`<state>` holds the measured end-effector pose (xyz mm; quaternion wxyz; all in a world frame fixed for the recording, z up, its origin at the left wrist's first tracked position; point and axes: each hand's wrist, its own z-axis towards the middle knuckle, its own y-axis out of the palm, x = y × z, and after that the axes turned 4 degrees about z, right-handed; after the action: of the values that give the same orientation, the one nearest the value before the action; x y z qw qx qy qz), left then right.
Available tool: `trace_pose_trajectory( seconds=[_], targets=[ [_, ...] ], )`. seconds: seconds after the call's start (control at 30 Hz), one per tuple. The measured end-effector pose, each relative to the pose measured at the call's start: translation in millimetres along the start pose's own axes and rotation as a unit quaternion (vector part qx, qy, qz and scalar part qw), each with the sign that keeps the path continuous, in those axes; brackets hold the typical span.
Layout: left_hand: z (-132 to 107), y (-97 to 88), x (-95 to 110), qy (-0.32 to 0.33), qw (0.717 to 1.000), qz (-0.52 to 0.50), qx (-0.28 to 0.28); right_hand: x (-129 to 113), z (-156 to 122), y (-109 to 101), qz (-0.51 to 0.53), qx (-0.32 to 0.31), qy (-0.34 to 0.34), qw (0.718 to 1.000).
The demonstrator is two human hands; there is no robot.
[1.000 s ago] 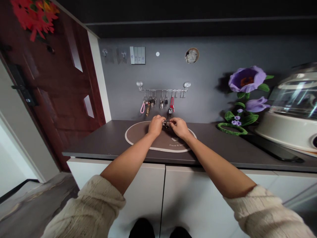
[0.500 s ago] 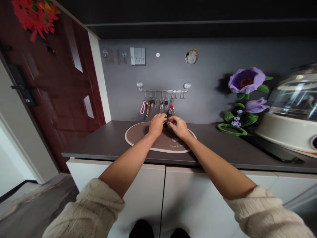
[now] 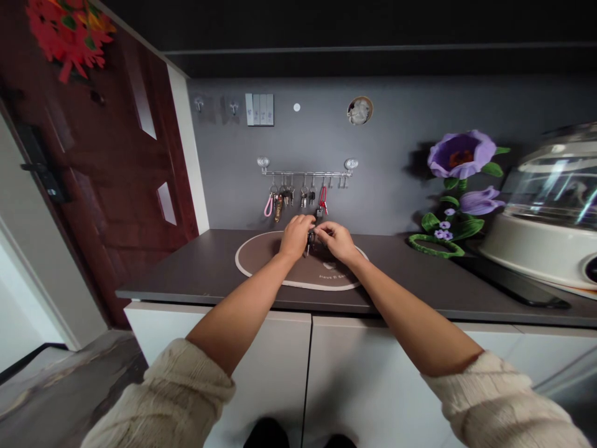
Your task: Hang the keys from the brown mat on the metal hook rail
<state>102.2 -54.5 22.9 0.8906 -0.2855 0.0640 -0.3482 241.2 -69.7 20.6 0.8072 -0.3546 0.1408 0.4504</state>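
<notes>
Holding a key [image 3: 308, 241] between both hands [image 3: 295, 238] [image 3: 334, 241] over a lettered mat [image 3: 298, 274].

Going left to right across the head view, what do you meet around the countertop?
Wooden door → left hand → right hand → purple artificial flower → white appliance with clear lid

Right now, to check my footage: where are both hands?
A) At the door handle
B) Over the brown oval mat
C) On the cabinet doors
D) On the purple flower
B: the left hand and right hand meet above the brown oval mat, a small dark object between them.
</notes>
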Motion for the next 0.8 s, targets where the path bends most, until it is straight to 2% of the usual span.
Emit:
trace_pose_trajectory(
  seconds=[0.2,0.47,0.7,0.8],
  targets=[
    [1,0.0,1,-0.027,0.999,-0.008,0.015,5,3,1,0.052,0.02,0.016,0.998],
    [-2,3.7,1,-0.052,0.999,-0.006,0.003,4,4,-4,0.154,0.07,0.059,0.984],
    [-4,7.8,3,-0.047,0.999,-0.012,-0.017,1,4,-6,0.292,0.122,0.135,0.939],
    [-5,10.3,4,-0.041,0.999,-0.01,-0.028,0,4,-7,0.335,0.142,0.136,0.922]
  ],
)
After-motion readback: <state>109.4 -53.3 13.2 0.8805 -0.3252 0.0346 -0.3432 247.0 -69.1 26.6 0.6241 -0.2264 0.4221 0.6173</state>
